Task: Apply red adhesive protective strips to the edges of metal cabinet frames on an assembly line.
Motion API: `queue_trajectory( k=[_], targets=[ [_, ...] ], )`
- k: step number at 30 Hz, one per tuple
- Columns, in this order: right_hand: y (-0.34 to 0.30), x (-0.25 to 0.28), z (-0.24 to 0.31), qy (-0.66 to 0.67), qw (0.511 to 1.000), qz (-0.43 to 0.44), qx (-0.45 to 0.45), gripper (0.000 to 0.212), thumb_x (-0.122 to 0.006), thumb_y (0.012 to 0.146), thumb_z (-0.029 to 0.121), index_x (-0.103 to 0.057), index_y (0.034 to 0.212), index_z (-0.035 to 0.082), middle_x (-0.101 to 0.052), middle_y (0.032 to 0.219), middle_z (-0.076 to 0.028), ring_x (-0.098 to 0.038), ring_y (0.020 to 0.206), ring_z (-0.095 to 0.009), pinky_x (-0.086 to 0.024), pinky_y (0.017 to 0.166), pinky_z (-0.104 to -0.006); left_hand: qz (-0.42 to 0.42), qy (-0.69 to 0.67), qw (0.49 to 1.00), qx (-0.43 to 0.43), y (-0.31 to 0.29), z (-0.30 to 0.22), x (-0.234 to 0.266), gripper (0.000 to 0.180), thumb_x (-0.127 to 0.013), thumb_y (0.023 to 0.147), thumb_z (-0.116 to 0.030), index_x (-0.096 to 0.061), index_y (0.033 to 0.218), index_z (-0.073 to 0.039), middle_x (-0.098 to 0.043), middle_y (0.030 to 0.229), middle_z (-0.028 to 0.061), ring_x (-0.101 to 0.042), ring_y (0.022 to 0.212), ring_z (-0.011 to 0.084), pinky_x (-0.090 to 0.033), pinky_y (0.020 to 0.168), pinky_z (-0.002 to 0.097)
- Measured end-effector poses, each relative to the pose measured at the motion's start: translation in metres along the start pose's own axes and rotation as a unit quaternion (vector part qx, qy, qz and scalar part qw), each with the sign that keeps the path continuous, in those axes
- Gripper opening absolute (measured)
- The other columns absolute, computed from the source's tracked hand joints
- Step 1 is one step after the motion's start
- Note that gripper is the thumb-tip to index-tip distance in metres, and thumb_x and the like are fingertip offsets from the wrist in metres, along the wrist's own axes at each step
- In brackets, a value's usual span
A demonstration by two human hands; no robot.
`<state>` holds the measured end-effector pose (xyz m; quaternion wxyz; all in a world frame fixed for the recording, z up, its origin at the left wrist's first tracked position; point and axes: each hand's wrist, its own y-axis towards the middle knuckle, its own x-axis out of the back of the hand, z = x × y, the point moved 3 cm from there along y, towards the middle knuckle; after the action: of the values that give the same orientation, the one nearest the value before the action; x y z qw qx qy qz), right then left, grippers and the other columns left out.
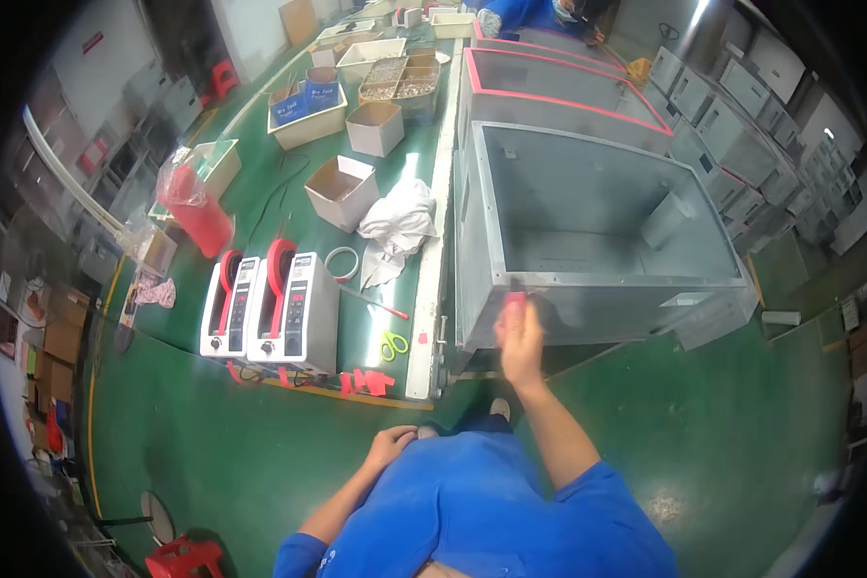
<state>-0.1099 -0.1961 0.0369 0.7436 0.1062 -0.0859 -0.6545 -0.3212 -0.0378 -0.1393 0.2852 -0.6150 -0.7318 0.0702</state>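
My right hand (521,349) is closed round a small red-handled tool (515,306), blurred by motion; its kind does not show. The tool is up against the near left corner of a grey metal box (626,313), which lies with its open side up. Close to my blue shirt, my left hand (391,447) hangs low with its fingers loosely bent, and nothing shows in it. Behind the near box stand more grey boxes, and pink-red tape (559,93) lines the rim of the one just beyond.
On the green-topped table (366,328) stand two white tape dispensers (303,313) with red rolls. Beside them lie green scissors (392,346), a white cloth (398,226) and red tape strips (367,382). Cartons (342,193) and bins sit farther back. Another person (530,13) works at the far end.
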Motion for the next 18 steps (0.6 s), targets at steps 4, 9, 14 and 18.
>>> queue_trajectory(
  k=[4,9,14,18],
  targets=[
    [0.003,0.006,0.001,0.057,0.996,-0.053,-0.032,0.023,-0.038,0.095,0.026,-0.044,0.082,0.007,-0.039,0.064,0.003,-0.036,0.052,-0.004,-0.03,0.045,-0.0175,0.003,-0.005,1.0,0.005,-0.001,-0.006,0.002,0.028,-0.056,0.082,-0.02,-0.062,0.103,-0.002,-0.064,0.096,0.0147,-0.062,0.089,0.0212,-0.046,0.08,0.0296],
    [0.0,0.006,-0.001,0.03,0.999,-0.033,-0.029,0.024,-0.037,0.095,0.027,-0.044,0.082,0.008,-0.038,0.063,0.003,-0.034,0.05,-0.004,-0.027,0.043,-0.0177,-0.001,0.031,0.999,-0.007,0.003,-0.004,0.004,0.027,-0.054,0.083,-0.019,-0.061,0.103,-0.002,-0.064,0.097,0.0149,-0.062,0.088,0.0215,-0.046,0.079,0.0297],
    [-0.003,0.0,0.004,0.043,0.996,-0.022,-0.081,0.027,-0.038,0.094,0.029,-0.045,0.082,0.006,-0.044,0.064,0.002,-0.041,0.054,-0.006,-0.036,0.049,-0.0207,0.024,0.003,1.0,0.007,0.007,0.005,0.002,0.029,-0.055,0.082,-0.02,-0.061,0.104,-0.002,-0.063,0.099,0.0151,-0.061,0.09,0.0222,-0.046,0.079,0.0305],
    [-0.002,0.005,0.007,0.01,0.998,-0.041,-0.048,0.025,-0.038,0.094,0.027,-0.045,0.083,0.007,-0.044,0.064,0.002,-0.04,0.054,-0.006,-0.034,0.047,-0.0204,0.009,0.027,1.0,-0.003,0.01,0.007,0.006,0.029,-0.056,0.082,-0.02,-0.061,0.104,-0.003,-0.063,0.099,0.0153,-0.061,0.09,0.0224,-0.046,0.08,0.0307]
  ],
)
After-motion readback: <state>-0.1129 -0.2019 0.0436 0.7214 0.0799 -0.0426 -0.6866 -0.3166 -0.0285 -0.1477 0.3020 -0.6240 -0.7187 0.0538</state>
